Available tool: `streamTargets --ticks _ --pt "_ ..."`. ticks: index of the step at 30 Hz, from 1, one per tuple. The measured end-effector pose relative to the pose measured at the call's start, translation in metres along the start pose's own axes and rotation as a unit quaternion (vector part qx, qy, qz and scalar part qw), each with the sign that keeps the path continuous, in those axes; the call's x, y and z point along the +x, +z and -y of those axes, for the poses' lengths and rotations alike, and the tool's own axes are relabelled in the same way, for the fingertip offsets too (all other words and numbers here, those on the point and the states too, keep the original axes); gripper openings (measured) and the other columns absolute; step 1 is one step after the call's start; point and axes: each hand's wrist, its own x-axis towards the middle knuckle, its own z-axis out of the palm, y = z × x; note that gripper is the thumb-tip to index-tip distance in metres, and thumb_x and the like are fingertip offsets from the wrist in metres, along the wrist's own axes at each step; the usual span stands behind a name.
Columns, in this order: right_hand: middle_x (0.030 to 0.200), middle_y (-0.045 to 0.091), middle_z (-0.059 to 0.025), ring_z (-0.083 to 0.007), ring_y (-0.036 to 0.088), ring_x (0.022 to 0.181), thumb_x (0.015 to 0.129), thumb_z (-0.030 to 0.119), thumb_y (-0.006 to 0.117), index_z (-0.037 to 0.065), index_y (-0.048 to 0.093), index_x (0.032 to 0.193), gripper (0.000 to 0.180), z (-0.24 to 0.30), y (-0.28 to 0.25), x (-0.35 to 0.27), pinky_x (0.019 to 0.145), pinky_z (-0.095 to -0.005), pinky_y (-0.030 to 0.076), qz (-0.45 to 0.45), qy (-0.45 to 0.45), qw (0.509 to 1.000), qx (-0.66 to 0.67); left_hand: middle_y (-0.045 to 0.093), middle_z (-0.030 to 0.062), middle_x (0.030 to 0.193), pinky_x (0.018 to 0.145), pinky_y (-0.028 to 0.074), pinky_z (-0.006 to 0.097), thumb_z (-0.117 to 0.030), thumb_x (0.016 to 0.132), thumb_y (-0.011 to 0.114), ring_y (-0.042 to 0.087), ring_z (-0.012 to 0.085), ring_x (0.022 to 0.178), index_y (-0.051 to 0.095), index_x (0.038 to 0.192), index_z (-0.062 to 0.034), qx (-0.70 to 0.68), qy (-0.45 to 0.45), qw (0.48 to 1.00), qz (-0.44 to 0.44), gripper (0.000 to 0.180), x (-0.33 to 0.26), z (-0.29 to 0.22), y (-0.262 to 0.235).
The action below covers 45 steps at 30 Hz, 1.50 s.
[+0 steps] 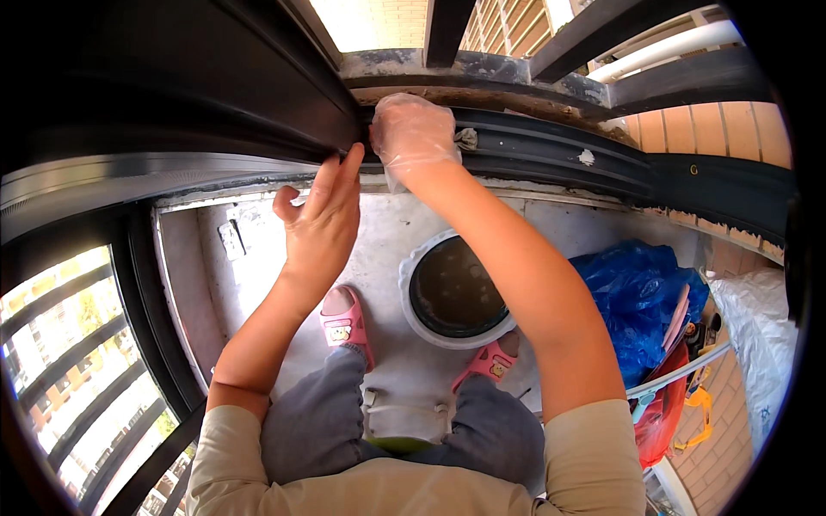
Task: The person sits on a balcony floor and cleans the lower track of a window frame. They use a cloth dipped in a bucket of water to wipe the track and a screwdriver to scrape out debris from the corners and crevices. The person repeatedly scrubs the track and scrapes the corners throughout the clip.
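Observation:
My right hand (413, 133), in a clear plastic glove, is closed and pressed down at the dark sliding-window track (551, 148). What its fingers hold, if anything, is hidden beneath it. A small crumpled greyish scrap (466, 138) lies in the track just right of the glove. My bare left hand (323, 202) has its fingers stretched, their tips against the end of the dark window sash (215, 86); its thumb stands apart. Below the sill, a round white-rimmed basin (406, 279) of murky brown water stands on the pale floor (258, 284).
Dark bars (447, 34) run beyond the track. My feet, in pink slippers (360, 331), flank the basin. At the right are a blue plastic bag (637, 292), a red bag (662, 413) and a white plastic sheet (757, 335). A second barred window (151, 335) stands at the left.

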Motion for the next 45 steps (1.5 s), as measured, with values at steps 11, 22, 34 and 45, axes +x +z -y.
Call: streamTargets --ticks 11,22,34,45 --pt "0.075 0.065 -0.0117 -0.0288 0.065 0.077 0.073 0.012 0.059 0.008 0.064 0.068 0.008 -0.011 0.003 -0.005 0.065 -0.0399 0.051 -0.046 -0.067 0.996 -0.040 0.046 -0.0057 0.133 0.084 0.026 0.046 -0.014 0.075 0.059 0.038 0.0159 0.122 0.063 0.093 -0.0094 0.002 -0.006 1.000 -0.015 0.019 0.003 -0.007 0.003" --pt "0.085 0.063 -0.0123 -0.0307 0.062 0.083 0.081 0.040 0.064 0.006 0.060 0.080 0.035 -0.160 -0.075 -0.060 0.070 -0.0411 0.049 0.022 0.020 0.986 -0.162 0.046 -0.0066 0.135 0.089 0.023 0.040 -0.015 0.075 0.065 0.039 0.0136 0.122 0.062 0.091 -0.0111 -0.030 -0.030 0.999 -0.024 0.016 0.002 -0.009 0.005" --pt "0.093 0.065 -0.0137 -0.0282 0.062 0.095 0.082 0.049 0.060 0.004 0.070 0.087 0.046 -0.154 -0.083 -0.071 0.080 -0.0376 0.050 0.081 0.238 0.958 -0.142 0.044 -0.0028 0.139 0.090 0.024 0.041 -0.017 0.076 0.068 0.037 0.0215 0.124 0.064 0.099 -0.0118 -0.050 -0.042 0.998 -0.007 0.025 0.003 -0.015 0.010" --pt "0.088 0.064 -0.0128 -0.0312 0.064 0.085 0.072 0.019 0.070 0.005 0.063 0.081 0.018 -0.176 -0.060 -0.081 0.072 -0.0407 0.052 -0.092 0.274 0.953 -0.090 0.040 0.0004 0.141 0.090 0.025 0.044 -0.015 0.075 0.068 0.035 0.0235 0.126 0.061 0.099 -0.0098 -0.075 -0.036 0.996 0.007 0.026 0.000 -0.018 0.020"
